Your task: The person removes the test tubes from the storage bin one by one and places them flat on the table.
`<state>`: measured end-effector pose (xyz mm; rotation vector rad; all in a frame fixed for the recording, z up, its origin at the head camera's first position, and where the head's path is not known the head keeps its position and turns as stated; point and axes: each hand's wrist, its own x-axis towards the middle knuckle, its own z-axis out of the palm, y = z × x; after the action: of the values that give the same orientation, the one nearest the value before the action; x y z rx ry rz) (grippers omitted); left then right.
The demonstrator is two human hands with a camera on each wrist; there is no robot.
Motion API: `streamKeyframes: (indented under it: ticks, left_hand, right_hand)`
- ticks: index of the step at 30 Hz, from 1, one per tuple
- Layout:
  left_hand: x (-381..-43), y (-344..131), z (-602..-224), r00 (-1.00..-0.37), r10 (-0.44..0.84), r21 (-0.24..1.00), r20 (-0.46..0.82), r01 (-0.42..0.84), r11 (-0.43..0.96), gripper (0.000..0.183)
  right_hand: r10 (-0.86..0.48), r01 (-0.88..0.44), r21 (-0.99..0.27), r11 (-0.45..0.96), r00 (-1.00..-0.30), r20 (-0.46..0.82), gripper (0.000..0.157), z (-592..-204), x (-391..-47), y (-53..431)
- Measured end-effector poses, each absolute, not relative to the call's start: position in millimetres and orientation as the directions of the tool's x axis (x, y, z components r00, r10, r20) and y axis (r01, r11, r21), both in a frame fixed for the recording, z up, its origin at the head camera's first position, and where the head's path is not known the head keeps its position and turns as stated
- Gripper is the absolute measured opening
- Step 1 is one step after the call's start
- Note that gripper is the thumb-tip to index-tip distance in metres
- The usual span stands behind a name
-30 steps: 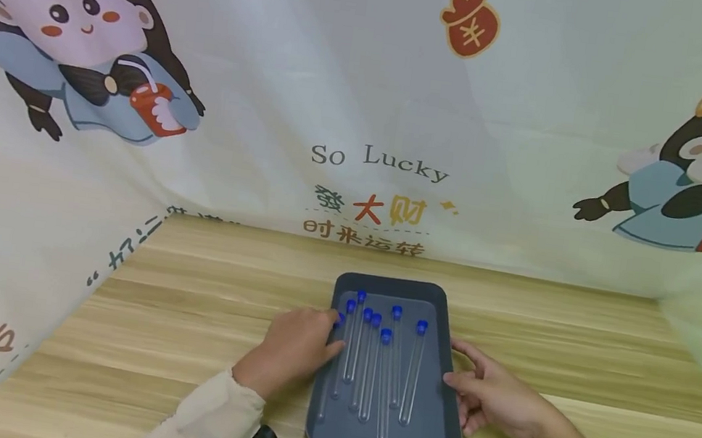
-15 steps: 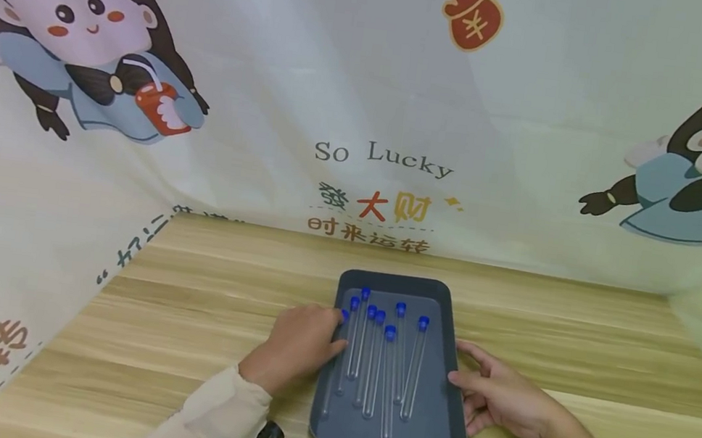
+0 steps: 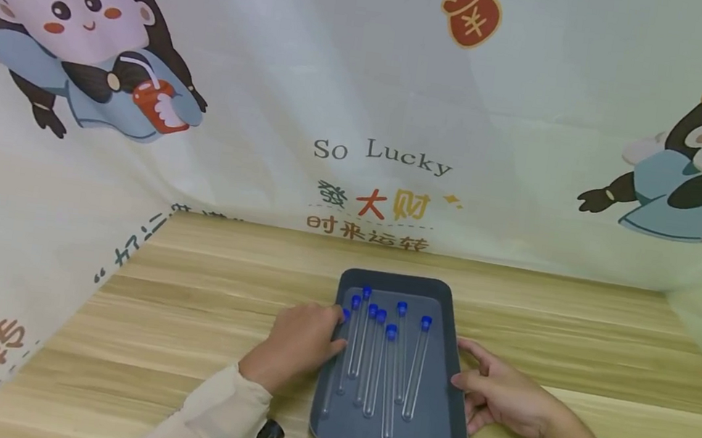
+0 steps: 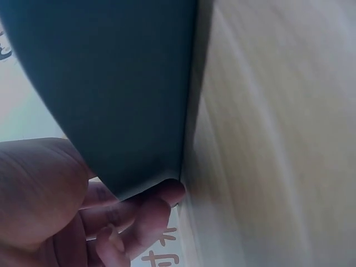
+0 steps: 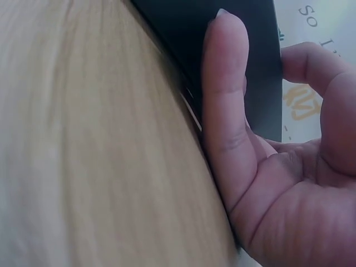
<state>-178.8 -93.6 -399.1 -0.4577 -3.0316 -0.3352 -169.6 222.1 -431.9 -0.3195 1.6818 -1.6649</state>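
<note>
Your left hand (image 3: 303, 344) and right hand (image 3: 503, 398) pinch opposite sides of the dark gray tray (image 3: 430, 433), each grip closed on it; blue-capped tubes (image 3: 375, 368) lie inside.

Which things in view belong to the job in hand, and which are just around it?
In the job:
- grey tray
- blue-capped tubes in it
- left hand and right hand, gripping its sides

Just around:
- wooden table
- printed backdrop
- black wrist gear
</note>
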Motion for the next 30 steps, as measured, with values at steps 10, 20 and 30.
streamKeyframes:
  ticks: [10, 20, 30]
  left_hand:
    - [-179.4, -91.5, -399.6, -0.953, 0.290, 0.226, 0.086, 0.302, 0.926, 0.035]
    - [-176.2, -91.0, -397.3, -0.961, 0.270, 0.233, 0.066, 0.277, 0.932, 0.027]
    - [-174.6, -91.6, -397.3, -0.955, 0.294, 0.233, 0.031, 0.293, 0.927, 0.027]
  right_hand:
    - [-0.643, 0.312, -0.939, 0.148, -0.691, -0.330, 0.095, -433.1, -169.4, 224.6]
    - [-0.656, 0.314, -0.938, 0.143, -0.680, -0.328, 0.092, -432.6, -170.6, 224.4]
    - [-0.656, 0.310, -0.939, 0.145, -0.681, -0.326, 0.093, -432.8, -170.9, 223.5]
